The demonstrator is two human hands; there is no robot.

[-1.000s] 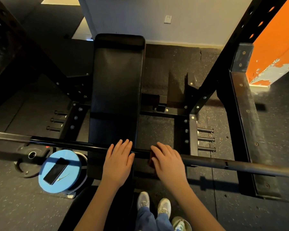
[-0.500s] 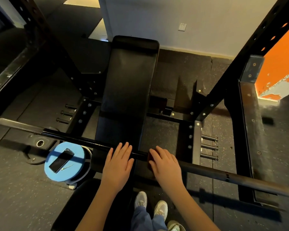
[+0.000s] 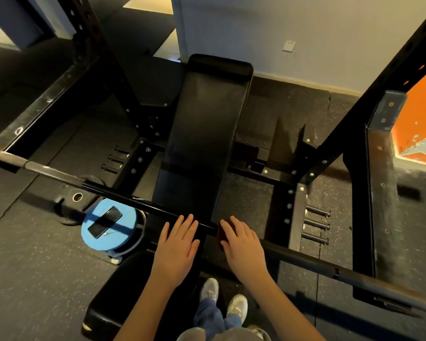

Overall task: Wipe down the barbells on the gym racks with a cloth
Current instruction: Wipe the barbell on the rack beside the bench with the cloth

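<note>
While your view has swung over the past second, both hands sit where they were, lower centre of frame, on the long black steel barbell (image 3: pixel 133 202) running upper left to lower right. Your left hand (image 3: pixel 176 244) lies flat, fingers straight, holding nothing; your right hand (image 3: pixel 242 244) presses a dark red cloth (image 3: pixel 221 234) onto the bar, fingers nearly straight. The wipe has seemingly barely advanced.

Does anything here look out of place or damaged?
A black phone lies on a blue disc low beside the bench, close under the barbell, an odd resting spot. Paint has peeled off the orange wall near its base.
</note>
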